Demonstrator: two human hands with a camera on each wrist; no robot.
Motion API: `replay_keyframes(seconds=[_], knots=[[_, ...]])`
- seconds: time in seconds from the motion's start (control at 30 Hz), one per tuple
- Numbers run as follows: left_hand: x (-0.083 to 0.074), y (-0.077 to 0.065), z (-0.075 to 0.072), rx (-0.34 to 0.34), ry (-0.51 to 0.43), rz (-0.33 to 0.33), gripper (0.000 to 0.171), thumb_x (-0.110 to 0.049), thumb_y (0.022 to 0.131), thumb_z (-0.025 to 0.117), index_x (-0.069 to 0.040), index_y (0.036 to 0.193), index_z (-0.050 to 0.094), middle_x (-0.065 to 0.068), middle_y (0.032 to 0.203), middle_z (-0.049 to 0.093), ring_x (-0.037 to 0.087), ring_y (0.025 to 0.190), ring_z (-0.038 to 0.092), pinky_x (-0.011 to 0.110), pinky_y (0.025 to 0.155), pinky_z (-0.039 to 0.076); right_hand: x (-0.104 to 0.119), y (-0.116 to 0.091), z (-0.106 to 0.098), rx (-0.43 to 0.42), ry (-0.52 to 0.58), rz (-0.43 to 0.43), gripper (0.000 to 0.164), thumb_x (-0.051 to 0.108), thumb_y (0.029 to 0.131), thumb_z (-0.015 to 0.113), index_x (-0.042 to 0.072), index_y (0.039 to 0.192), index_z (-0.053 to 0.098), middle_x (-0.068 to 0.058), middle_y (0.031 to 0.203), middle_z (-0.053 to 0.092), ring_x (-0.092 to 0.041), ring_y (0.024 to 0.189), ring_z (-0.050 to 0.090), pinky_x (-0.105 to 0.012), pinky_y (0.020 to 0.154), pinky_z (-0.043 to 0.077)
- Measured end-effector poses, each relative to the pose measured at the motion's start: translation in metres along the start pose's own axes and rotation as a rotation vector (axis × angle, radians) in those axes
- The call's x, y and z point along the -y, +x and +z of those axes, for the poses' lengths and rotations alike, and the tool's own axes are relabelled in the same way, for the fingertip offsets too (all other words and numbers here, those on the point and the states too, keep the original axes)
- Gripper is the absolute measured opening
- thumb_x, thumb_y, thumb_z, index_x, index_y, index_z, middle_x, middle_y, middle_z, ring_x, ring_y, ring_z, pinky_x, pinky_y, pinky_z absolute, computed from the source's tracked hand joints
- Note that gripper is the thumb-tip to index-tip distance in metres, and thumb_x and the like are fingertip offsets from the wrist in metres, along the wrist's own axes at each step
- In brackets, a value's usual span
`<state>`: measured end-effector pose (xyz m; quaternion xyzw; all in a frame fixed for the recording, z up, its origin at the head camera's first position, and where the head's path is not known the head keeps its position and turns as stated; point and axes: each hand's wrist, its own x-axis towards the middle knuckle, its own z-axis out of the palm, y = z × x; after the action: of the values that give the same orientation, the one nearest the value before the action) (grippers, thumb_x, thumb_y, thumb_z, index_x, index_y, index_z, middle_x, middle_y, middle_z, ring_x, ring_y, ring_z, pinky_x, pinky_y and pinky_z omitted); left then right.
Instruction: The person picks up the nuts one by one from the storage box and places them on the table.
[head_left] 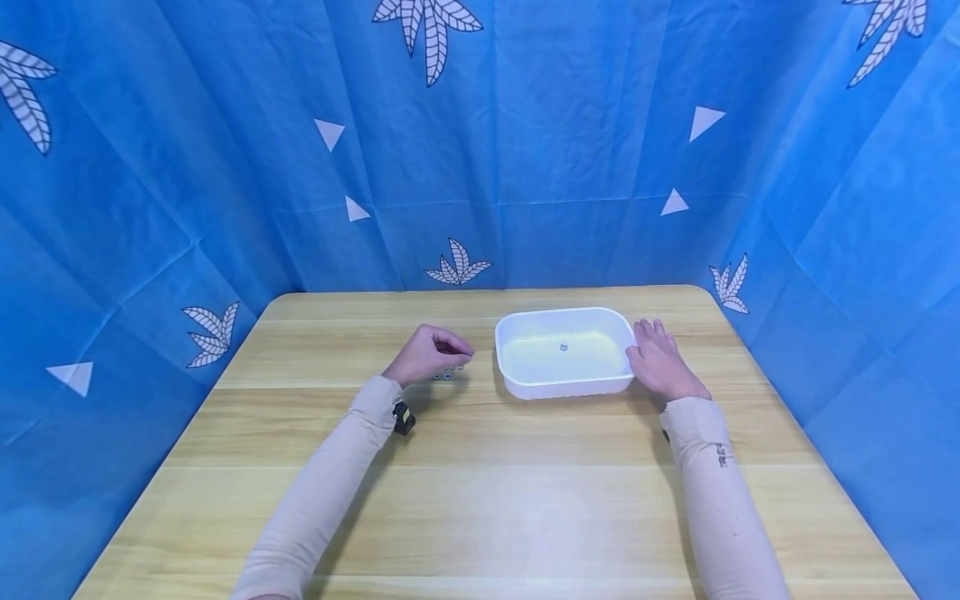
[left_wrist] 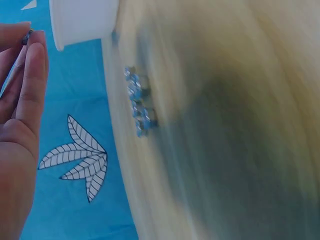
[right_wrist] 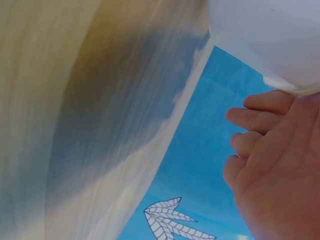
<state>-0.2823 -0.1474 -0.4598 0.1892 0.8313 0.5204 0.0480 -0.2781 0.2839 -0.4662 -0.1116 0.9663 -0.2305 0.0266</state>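
Note:
My left hand (head_left: 426, 357) pinches a tiny dark metal piece (left_wrist: 27, 37), perhaps a nut, between thumb and fingertips, raised over the table. Several small shiny metal pieces (left_wrist: 136, 102) of similar size lie close together on the wood beneath that hand; in the head view it partly covers them. To its right stands a white plastic basin (head_left: 570, 389) with rounded corners. One small metal piece (head_left: 564, 347) lies on the basin's floor. My right hand (head_left: 662, 365) holds the basin's right rim, thumb at the edge and the other fingers outside, loosely bent.
The wooden table (head_left: 480, 500) has rounded far corners. A blue curtain (head_left: 570, 167) with white leaves and triangles hangs behind it and along both sides. A small black device (head_left: 403, 419) sits on the left wrist.

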Motion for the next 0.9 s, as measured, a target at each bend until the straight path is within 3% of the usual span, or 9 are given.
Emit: replay_keyframes(seconds=[0.27,0.57,0.9], knots=[[0.013,-0.005,-0.004,0.024,0.083,-0.033,0.016,-0.009,0.086,0.081,-0.001,0.099,0.080,0.009,0.104,0.079,0.016,0.091,0.073,0.026,0.082,0.061,0.001,0.000,0.000,0.002,0.003,0.007,0.064,0.023,0.106,0.025,-0.017,0.156,0.018,-0.039,0.165,0.012,-0.058,0.156,0.001,-0.067,0.128,0.002],[0.023,-0.007,-0.006,0.059,0.299,-0.026,0.011,-0.012,0.085,0.083,-0.011,0.095,0.082,0.003,0.097,0.080,0.016,0.089,0.070,0.031,0.083,0.058,0.001,0.000,0.000,0.001,0.008,0.008,0.064,0.023,0.106,0.025,-0.016,0.157,0.017,-0.039,0.166,0.012,-0.057,0.156,0.001,-0.067,0.128,0.002],[0.026,-0.005,-0.005,0.115,0.477,0.002,0.006,-0.009,0.085,0.081,-0.013,0.089,0.081,0.003,0.096,0.080,0.012,0.086,0.070,0.032,0.085,0.061,0.002,0.000,-0.001,0.013,0.008,0.013,0.065,0.024,0.106,0.023,-0.016,0.157,0.016,-0.038,0.166,0.011,-0.057,0.156,0.000,-0.067,0.128,0.001]])
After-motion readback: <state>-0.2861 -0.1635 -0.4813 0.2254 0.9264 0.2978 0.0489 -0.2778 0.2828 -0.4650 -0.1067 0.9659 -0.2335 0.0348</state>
